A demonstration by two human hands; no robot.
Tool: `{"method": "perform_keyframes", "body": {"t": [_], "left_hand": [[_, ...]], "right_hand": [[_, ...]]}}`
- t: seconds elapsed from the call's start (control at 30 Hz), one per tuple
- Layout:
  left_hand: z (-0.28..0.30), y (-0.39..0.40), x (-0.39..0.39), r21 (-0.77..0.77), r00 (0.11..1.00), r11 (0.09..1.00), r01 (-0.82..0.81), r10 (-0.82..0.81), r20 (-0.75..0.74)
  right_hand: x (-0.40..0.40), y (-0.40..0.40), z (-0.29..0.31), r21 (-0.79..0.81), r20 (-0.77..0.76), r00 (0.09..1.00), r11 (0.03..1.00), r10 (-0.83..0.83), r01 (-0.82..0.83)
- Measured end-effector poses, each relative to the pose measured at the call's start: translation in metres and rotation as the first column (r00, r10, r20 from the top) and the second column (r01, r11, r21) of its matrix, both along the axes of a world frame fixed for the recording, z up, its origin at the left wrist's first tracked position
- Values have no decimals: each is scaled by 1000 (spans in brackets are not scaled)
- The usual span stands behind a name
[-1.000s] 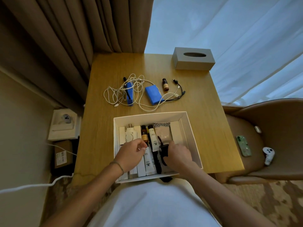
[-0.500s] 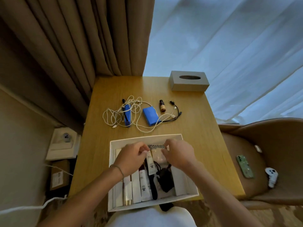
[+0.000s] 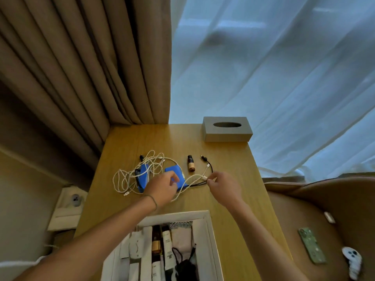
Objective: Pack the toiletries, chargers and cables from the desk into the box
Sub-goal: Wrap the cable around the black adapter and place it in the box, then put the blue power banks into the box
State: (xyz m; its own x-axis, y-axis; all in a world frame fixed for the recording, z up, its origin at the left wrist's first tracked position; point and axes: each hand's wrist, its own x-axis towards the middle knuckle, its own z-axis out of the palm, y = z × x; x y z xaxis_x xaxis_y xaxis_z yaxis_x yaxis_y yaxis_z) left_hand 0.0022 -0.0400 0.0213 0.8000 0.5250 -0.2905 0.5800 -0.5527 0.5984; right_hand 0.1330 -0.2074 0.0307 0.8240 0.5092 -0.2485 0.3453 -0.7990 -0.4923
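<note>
While the box (image 3: 211, 240) at the near edge of the table (image 3: 233, 179) already holds a row of tubes and bottles (image 3: 160, 246) plus a black bundle (image 3: 185, 266), the electronics are all outside it.

Left on the table, mid-surface:
- white cable (image 3: 129, 177), loose tangled heap on the left
- two blue chargers (image 3: 143, 177): one inside the tangle, one just right of it, partly hidden by the left hand
- small brown bottle (image 3: 191, 163), standing upright, apart from the cables
- black cable (image 3: 210, 169), short, curving to the right, overlapping a white cable end

Hands: both are out over the cables, apart from each other. Right hand (image 3: 222, 187) pinches the cable ends where black and white cross; can't tell which of the two it actually has. Left hand (image 3: 164, 186) has fingers curled over the right blue charger and the white cable beside it; contact looks likely, but a firm grip isn't clear.

Progress estimate: toiletries mostly packed, one bottle to go. Chargers and cables: none in. The tangle probably needs coiling before it fits, since free space in the box looks tight.

Not part of the job: grey tissue box (image 3: 227, 128) at the far edge, phone (image 3: 311, 245) and white controller (image 3: 353, 260) on the chair (image 3: 324, 209) to the right.
</note>
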Motion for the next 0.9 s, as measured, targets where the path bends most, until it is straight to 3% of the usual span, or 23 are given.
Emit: {"method": "perform_keyframes", "body": {"t": [0.2, 0.67, 0.9], "left_hand": [[-29, 14, 60, 16, 997, 999, -45, 46, -66], [-104, 32, 196, 222, 946, 975, -28, 97, -308], [-124, 45, 206, 153, 967, 987, -50, 86, -239]], "right_hand": [[37, 7, -23, 190, -89, 996, 981, -18, 35], [67, 9, -92, 254, -279, 960, 962, -30, 103], [63, 19, -102, 302, -294, 956, 950, 18, 75]]}}
